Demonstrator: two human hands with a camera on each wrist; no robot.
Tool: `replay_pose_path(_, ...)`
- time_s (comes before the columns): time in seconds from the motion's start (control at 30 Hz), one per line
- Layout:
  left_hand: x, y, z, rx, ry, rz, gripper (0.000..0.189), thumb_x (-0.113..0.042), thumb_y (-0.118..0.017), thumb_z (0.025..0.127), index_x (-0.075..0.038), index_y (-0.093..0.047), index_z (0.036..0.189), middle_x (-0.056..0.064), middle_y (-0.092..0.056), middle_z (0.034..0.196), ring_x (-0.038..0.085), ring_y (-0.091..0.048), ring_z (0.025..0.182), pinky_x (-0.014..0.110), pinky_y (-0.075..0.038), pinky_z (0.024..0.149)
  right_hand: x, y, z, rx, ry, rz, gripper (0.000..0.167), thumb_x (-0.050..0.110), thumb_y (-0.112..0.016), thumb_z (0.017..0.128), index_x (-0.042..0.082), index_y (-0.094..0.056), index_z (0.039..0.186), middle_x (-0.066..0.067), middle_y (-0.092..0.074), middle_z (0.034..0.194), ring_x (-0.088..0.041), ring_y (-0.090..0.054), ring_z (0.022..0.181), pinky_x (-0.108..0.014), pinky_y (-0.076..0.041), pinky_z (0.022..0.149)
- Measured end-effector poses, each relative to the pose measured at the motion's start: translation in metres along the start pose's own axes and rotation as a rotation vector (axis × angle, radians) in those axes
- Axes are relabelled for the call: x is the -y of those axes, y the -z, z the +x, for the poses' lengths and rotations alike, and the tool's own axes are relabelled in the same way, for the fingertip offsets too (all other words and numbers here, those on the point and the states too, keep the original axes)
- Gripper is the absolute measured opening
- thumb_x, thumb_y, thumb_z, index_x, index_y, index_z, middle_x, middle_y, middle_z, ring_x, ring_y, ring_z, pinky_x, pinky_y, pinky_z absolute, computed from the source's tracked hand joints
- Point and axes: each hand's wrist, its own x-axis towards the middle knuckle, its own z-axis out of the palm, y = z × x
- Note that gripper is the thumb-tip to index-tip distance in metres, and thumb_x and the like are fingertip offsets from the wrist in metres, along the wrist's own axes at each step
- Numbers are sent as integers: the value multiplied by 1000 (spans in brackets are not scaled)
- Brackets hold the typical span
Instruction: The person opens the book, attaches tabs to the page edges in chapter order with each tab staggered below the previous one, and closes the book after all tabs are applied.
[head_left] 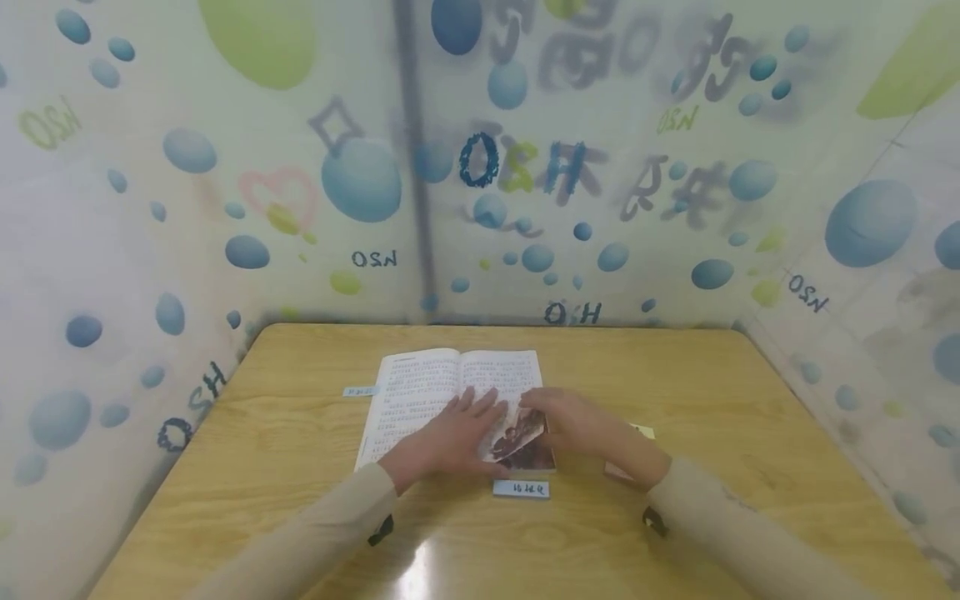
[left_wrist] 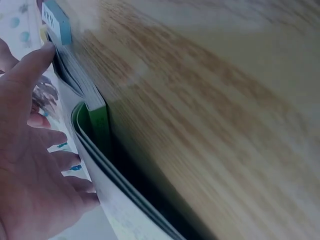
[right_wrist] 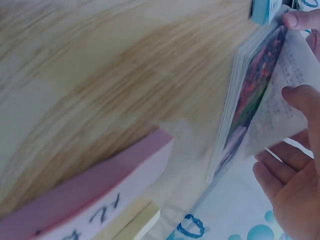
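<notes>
An open book (head_left: 416,383) lies on the wooden table, printed text on its pages and a dark picture at its lower right. My left hand (head_left: 453,437) rests over the book's middle with fingers spread; in the left wrist view the thumb (left_wrist: 35,62) lies at the book's lower edge. At the right side, my right hand (head_left: 581,421) pinches a page. The right wrist view shows this page (right_wrist: 275,107) raised and bent between the thumb (right_wrist: 297,97) and the fingers behind it. Beneath it a coloured picture (right_wrist: 260,75) shows.
A light-blue block (head_left: 521,489) with handwriting sits just below the book. Another light-blue piece (head_left: 360,391) lies at its left edge. By my right forearm are a pink block (right_wrist: 100,195) with writing and a yellow block (right_wrist: 137,220). Patterned walls (head_left: 300,275) surround the table (head_left: 300,433).
</notes>
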Motion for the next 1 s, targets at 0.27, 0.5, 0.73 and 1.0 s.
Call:
replay_pose_path(0.27, 5, 6, -6, -5, -14, -75, 109, -71, -68, 84, -7, -27, 161, 16, -17, 166, 46, -13, 148, 54, -12, 119, -12, 6, -14, -55, -133, 28, 56, 16, -79, 90, 1, -57, 140, -16, -59, 140, -34, -54, 130, -49, -42, 107)
replay_pose_path(0.5, 13, 11, -10, -26, -47, -77, 97, -55, -72, 90, -4, -27, 160, 19, -20, 165, 47, -16, 148, 52, -15, 119, -18, 6, -31, -52, -186, 61, 55, 18, -78, 92, -3, -57, 138, -19, -61, 134, -36, -58, 123, -52, -45, 103)
replay_pose_path(0.73, 31, 16, -16, -95, -49, -90, 97, -50, -71, 90, 0, -25, 159, 23, -23, 163, 49, -22, 146, 55, -18, 118, -12, 0, -32, -37, -79, 70, 45, 15, -76, 93, -3, -61, 132, -16, -67, 124, -33, -64, 113, -49, -51, 97)
replay_pose_path(1.0, 61, 30, -46, -172, 184, -393, 102, -53, -75, 85, -3, -27, 160, 24, -30, 160, 43, -32, 143, 56, -25, 116, -5, -8, -25, -16, -47, 35, 43, 17, -78, 91, 0, -64, 128, -10, -69, 117, -26, -65, 108, -44, -52, 95)
